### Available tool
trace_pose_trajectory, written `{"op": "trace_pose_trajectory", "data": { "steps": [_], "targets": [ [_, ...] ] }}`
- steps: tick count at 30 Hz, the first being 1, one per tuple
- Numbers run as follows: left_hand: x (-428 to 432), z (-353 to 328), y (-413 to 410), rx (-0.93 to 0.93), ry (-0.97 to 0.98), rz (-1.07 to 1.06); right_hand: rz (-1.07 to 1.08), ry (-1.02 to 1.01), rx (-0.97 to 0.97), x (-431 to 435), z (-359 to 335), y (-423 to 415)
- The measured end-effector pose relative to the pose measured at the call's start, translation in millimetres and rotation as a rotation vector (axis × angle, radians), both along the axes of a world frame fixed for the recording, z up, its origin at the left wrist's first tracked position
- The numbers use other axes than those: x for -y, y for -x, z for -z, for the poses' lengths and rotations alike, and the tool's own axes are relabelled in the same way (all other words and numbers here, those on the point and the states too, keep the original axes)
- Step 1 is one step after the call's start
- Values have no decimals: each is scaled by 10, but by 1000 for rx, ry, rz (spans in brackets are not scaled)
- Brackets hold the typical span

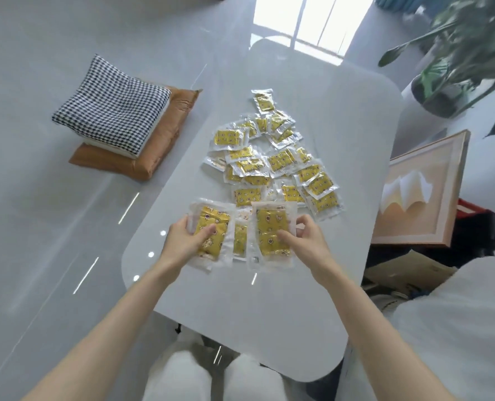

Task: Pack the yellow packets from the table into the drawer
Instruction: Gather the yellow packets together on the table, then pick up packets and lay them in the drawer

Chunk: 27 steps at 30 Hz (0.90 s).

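Two yellow packets are held over the white tabletop point(269, 314): one packet point(211, 237) in the left hand point(182, 241) grip, another packet point(271, 231) in the right hand point(307, 241) grip. Remaining packets point(272, 160) are heaped just beyond.

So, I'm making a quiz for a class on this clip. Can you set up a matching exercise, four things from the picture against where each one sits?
Things:
1. checked cushion
2. framed picture
3. potted plant
4. heap of yellow packets

Places:
A. middle of the white table
B. on the floor, far right corner
C. leaning on the floor, right of the table
D. stacked on a brown cushion, left of the table

Pairs: 1-D, 2-C, 3-B, 4-A
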State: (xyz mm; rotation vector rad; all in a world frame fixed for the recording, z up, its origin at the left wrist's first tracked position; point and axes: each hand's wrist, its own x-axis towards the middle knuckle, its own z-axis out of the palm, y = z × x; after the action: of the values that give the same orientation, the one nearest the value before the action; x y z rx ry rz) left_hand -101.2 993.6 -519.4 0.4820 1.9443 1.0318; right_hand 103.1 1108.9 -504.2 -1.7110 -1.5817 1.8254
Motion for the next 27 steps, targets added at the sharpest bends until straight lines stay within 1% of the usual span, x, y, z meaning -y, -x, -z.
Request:
{"op": "trace_pose_trajectory", "data": {
  "steps": [3,8,10,14,18,20,23,27],
  "targets": [
    [108,-435,203,-21,-84,-29,-10,-27,-86,91,-477,201],
    [473,-1008,658,-16,-166,-62,-34,-35,-93,473,-982,640],
    [669,-1143,854,12,-199,-50,-13,-22,-98,657,-1066,845],
    [1219,-1326,1416,2,-235,-32,35,-1,-150,1145,-1195,1435],
    [1740,-1449,2006,-9,-236,16,76,46,-264,1622,-1219,1996],
    [2003,-1551,2365,-19,-228,35,135,126,-340,1866,-1265,2349],
    [2188,-1636,2785,-26,-218,49,213,301,-503,2065,-1344,2769],
    [2189,-1678,3215,1,-219,58,258,463,-619,2120,-1428,3224]
  ]
}}
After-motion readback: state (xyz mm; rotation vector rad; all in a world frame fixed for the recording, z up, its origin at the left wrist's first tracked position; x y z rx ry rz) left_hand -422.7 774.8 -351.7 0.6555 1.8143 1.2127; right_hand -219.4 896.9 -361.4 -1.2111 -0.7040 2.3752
